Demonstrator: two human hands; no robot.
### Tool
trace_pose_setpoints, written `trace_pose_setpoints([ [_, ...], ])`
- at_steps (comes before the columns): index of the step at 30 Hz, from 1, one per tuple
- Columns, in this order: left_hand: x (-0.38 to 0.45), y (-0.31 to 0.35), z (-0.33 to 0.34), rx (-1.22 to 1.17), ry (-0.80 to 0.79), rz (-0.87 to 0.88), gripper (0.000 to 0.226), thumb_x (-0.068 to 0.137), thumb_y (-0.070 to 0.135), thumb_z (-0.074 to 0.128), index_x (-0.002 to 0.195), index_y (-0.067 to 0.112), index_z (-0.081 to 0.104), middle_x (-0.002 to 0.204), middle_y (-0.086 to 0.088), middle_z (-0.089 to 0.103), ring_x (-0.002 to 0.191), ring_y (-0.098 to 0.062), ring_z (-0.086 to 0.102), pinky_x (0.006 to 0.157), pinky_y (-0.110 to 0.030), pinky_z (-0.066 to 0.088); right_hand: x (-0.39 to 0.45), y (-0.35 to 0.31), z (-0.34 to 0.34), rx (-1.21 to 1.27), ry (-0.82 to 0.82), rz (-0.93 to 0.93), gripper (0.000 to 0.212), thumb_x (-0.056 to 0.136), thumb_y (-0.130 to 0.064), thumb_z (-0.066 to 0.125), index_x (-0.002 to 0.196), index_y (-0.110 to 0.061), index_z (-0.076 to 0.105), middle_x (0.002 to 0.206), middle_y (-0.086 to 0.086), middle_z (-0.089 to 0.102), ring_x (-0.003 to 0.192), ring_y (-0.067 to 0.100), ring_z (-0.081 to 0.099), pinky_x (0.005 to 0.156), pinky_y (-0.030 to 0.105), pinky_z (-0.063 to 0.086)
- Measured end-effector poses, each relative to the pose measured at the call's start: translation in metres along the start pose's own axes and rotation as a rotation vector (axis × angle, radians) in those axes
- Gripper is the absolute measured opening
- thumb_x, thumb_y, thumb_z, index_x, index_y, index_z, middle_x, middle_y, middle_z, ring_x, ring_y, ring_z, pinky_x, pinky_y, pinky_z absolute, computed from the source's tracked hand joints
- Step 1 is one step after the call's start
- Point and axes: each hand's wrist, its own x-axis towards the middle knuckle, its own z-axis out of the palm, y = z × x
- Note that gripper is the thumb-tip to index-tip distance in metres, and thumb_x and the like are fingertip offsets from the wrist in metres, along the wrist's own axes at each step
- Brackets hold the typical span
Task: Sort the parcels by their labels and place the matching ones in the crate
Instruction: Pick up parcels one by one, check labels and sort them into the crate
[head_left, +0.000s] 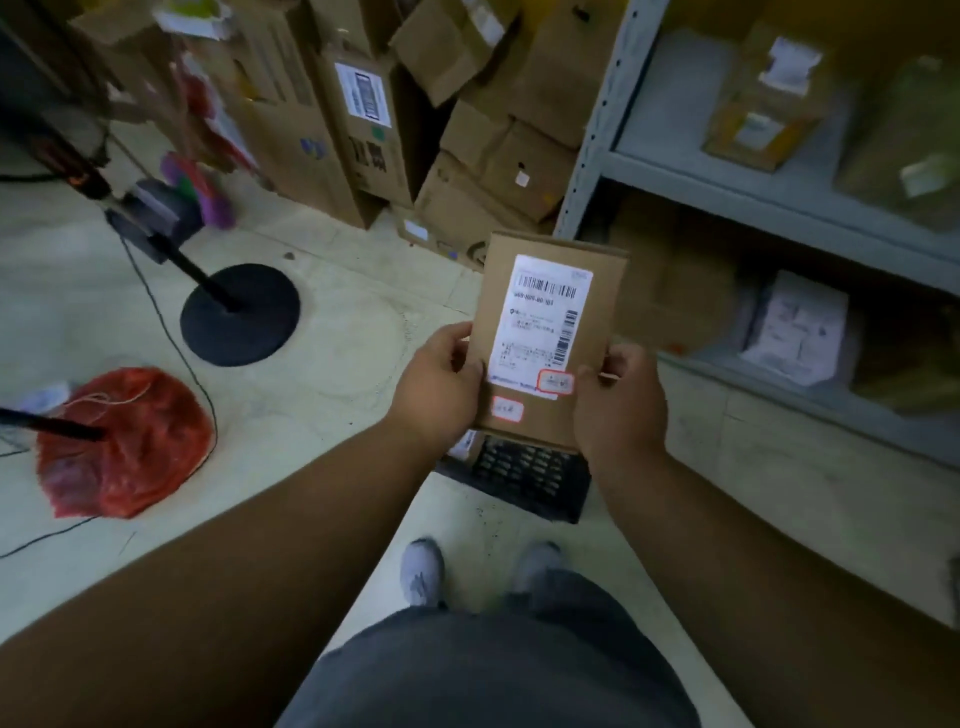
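A flat brown cardboard parcel (498, 332) with a white barcode label and two small red-edged stickers is held upright in front of me. My left hand (439, 384) grips its lower left edge, thumb on the front face. Its lower right edge is gripped by my right hand (618, 410), thumb next to one red-edged sticker. Below the parcel, on the floor, lies a dark crate (524, 475), mostly hidden by the parcel and my hands.
A grey metal shelf rack (597, 156) with parcels stands to the right. Stacked cardboard boxes (363, 130) fill the back. A round black stand base (240, 314), a cable and a red mesh bag (124, 441) lie on the tiled floor at left. My feet are below.
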Motion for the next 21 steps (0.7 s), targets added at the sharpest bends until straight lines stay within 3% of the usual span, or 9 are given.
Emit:
trace_pose_setpoints([
  [2,0.014,-0.01,0.016,0.034,-0.044,-0.019,0.037,0.103,0.018,0.043,0.137,0.031,0.051,0.114,0.011,0.064,0.1,-0.011,0.063,0.089,-0.032,0.053,0.007,0.021,0.008,-0.015,-0.02,0.004,0.024,0.097,-0.02,0.058,0.121,-0.023,0.058,0.107,-0.01,0.062,0.089,0.011,0.058,0.066,0.022,0.041],
  [5,0.049,-0.043,0.04,0.136,-0.061,-0.016,0.042,0.101,0.009,0.041,0.136,0.028,0.055,0.112,0.009,0.062,0.096,-0.011,0.06,0.079,-0.027,0.053,0.029,0.059,0.039,-0.059,-0.057,0.008,0.032,0.093,-0.021,0.058,0.124,-0.028,0.06,0.113,-0.004,0.066,0.096,0.015,0.065,0.078,0.033,0.057],
  [7,0.075,-0.074,0.061,0.237,-0.087,-0.022,0.044,0.097,0.01,0.041,0.133,0.029,0.057,0.11,0.011,0.063,0.09,-0.009,0.06,0.073,-0.023,0.052,0.045,0.092,0.064,-0.093,-0.076,0.063,0.035,0.092,-0.022,0.056,0.126,-0.028,0.061,0.114,-0.001,0.065,0.096,0.018,0.065,0.083,0.037,0.058],
  [10,0.119,-0.133,0.095,0.334,-0.18,-0.093,0.043,0.093,0.017,0.04,0.13,0.027,0.058,0.116,0.006,0.067,0.097,-0.018,0.066,0.081,-0.036,0.059,0.07,0.15,0.107,-0.114,-0.121,0.179,0.03,0.096,-0.024,0.053,0.124,-0.025,0.062,0.114,0.0,0.066,0.093,0.015,0.067,0.068,0.024,0.056],
  [13,0.165,-0.193,0.125,0.316,-0.264,-0.2,0.024,0.094,0.011,0.048,0.108,0.023,0.064,0.101,0.005,0.071,0.088,-0.016,0.071,0.074,-0.035,0.062,0.094,0.206,0.154,-0.102,-0.153,0.342,0.02,0.098,-0.023,0.054,0.113,-0.019,0.067,0.107,0.001,0.07,0.081,0.013,0.066,0.053,0.014,0.044],
  [17,0.221,-0.268,0.163,0.276,-0.331,-0.27,0.014,0.095,0.015,0.059,0.103,0.024,0.067,0.096,0.005,0.073,0.084,-0.013,0.072,0.076,-0.036,0.062,0.126,0.277,0.215,-0.102,-0.211,0.495,0.017,0.098,-0.023,0.055,0.11,-0.018,0.065,0.096,-0.001,0.068,0.07,0.005,0.06,0.053,0.019,0.047],
  [21,0.285,-0.346,0.202,0.481,-0.445,-0.236,0.019,0.101,0.024,0.051,0.115,0.019,0.064,0.108,-0.003,0.07,0.092,-0.022,0.071,0.081,-0.04,0.061,0.166,0.343,0.274,-0.159,-0.222,0.571,0.02,0.1,-0.026,0.05,0.098,-0.016,0.066,0.091,0.002,0.068,0.073,0.016,0.066,0.068,0.035,0.061],
])
